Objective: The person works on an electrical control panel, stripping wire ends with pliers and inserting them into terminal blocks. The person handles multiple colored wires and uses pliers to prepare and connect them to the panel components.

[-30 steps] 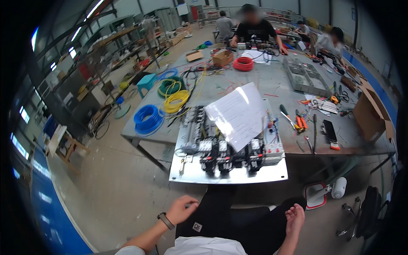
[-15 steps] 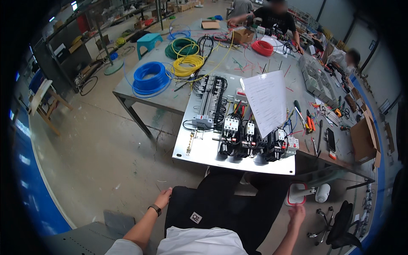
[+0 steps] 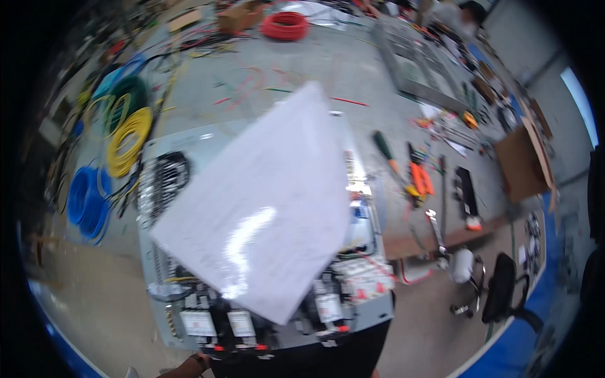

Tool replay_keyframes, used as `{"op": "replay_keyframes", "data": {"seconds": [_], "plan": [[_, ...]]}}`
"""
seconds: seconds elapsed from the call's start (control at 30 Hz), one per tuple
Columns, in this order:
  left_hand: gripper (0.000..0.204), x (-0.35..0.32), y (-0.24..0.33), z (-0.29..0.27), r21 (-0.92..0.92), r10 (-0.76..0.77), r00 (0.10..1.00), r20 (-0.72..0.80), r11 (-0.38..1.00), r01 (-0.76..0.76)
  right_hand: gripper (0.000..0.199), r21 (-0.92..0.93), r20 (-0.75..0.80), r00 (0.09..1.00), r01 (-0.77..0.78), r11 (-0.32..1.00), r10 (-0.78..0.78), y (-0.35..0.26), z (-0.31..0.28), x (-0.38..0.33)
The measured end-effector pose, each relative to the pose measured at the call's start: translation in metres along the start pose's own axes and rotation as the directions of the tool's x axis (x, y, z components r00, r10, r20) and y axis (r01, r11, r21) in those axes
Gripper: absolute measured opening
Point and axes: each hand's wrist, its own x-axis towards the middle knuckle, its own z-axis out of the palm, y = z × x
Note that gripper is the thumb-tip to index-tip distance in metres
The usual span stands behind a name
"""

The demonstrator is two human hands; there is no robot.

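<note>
Directly in front of me is a metal mounting plate (image 3: 211,133) fitted with electrical parts. A large white printed sheet (image 3: 271,201) lies across its middle, tilted, hiding much of the wiring. Along the near edge sit contactors (image 3: 198,322) with white faces, and white circuit breakers (image 3: 364,280) are at the near right corner. Black wires (image 3: 171,173) bundle along the left side. My left forearm (image 3: 183,367), with a dark wristband, shows at the bottom beside the plate's near edge; the fingers are hidden. My right hand is not in view.
Blue (image 3: 88,203), yellow (image 3: 129,142) and red wire coils (image 3: 285,26) lie on the table. On the right are a screwdriver (image 3: 386,150), orange-handled pliers (image 3: 421,176), a wrench (image 3: 436,230), a grey parts tray (image 3: 416,63) and a cardboard box (image 3: 522,160). Another person sits at the far right.
My view has moved nearer to the plate and table, with blur. My left hand has gone from beside the chair to below the plate's near edge; my right hand has left the picture.
</note>
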Motion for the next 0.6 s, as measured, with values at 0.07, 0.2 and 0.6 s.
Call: {"op": "replay_keyframes", "data": {"seconds": [0.07,0.2,0.6], "plan": [[0.064,0.004,0.023,0.004,0.108,0.06,0.997,-0.047,0.993,-0.055,0.026,0.044,-0.032,0.998,0.05,0.998,-0.048,-0.018,-0.006,-0.001],[0.065,0.005,0.075,0.003,0.301,0.268,0.958,-0.106,0.926,-0.226,0.025,0.155,-0.067,0.986,0.163,0.974,-0.155,-0.011,0.003,0.009],[0.069,-0.015,0.113,0.002,0.634,0.572,0.803,-0.165,0.685,-0.358,0.025,0.418,-0.337,0.918,0.345,0.84,-0.209,0.157,-0.053,0.019]]}}
